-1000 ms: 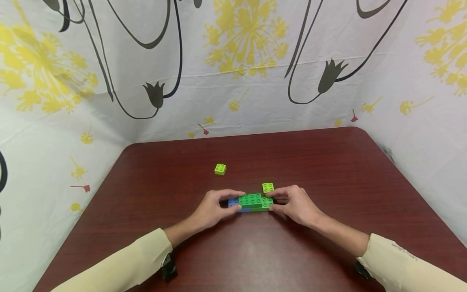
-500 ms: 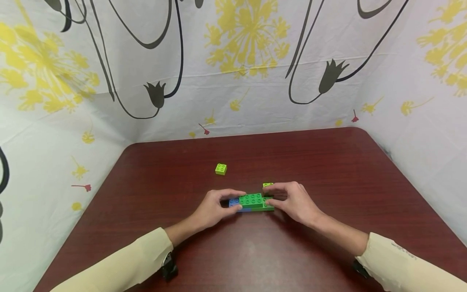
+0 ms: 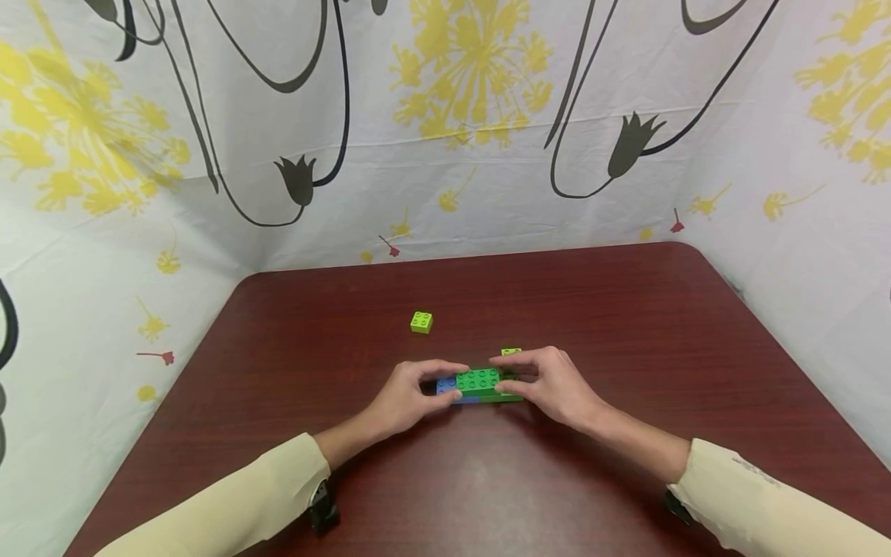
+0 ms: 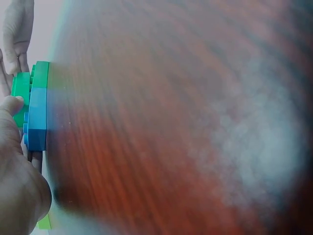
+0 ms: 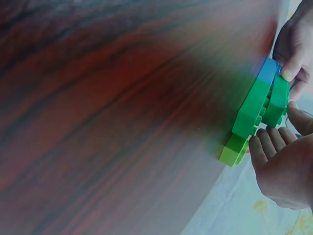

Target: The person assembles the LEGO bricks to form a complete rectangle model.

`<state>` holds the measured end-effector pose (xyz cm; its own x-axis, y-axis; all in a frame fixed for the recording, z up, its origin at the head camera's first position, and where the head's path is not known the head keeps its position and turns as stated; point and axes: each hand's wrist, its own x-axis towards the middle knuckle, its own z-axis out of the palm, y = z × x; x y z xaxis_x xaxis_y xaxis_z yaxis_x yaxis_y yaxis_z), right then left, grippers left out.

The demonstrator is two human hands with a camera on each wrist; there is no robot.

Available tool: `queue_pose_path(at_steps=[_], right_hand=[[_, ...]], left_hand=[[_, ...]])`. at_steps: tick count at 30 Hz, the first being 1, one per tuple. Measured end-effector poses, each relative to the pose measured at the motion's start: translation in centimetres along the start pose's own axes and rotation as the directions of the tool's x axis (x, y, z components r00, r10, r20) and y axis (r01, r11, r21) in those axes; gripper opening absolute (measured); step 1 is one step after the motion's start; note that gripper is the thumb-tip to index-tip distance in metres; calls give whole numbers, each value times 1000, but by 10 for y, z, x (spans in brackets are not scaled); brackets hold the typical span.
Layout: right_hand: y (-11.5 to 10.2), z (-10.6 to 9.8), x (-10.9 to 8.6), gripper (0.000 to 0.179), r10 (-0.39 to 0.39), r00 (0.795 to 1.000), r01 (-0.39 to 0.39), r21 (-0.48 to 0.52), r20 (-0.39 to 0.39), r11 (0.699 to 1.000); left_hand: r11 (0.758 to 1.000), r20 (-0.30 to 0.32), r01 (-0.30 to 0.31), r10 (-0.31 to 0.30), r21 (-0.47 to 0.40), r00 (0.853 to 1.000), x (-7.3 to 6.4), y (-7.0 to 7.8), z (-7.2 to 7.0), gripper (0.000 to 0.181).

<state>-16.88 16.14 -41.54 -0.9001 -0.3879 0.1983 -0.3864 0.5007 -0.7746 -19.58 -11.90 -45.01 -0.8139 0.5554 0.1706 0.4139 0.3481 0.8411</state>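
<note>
A green brick (image 3: 478, 379) lies across a blue brick (image 3: 445, 386) and a second green brick (image 5: 251, 108), which sit end to end on the table. Studs of the lower green brick show beside it in the right wrist view; I cannot tell whether it is fully seated. My left hand (image 3: 402, 400) pinches the left end of the upper green brick between thumb and fingers. Around that brick's right end hovers my right hand (image 3: 561, 390), thumb and fingers spread apart, the thumb close to the brick. Behind the right fingers a lime brick (image 3: 511, 351) is partly hidden.
Another lime brick (image 3: 421, 322) lies farther back on the dark red table (image 3: 334, 325). A white cloth (image 3: 418, 209) with flower prints hangs behind the table and along both sides.
My right hand has left the lower green brick's right end and moved left to the upper green brick, spreading its fingers. The left hand keeps its pinch in place.
</note>
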Motion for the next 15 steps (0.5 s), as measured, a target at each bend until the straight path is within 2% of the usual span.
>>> queue_pose_path(at_steps=[15], right_hand=[[3, 4, 4, 34, 4, 1000, -4, -8, 21, 1000]], left_hand=[[1000, -3, -8, 8, 14, 1000, 0, -1, 0, 38]])
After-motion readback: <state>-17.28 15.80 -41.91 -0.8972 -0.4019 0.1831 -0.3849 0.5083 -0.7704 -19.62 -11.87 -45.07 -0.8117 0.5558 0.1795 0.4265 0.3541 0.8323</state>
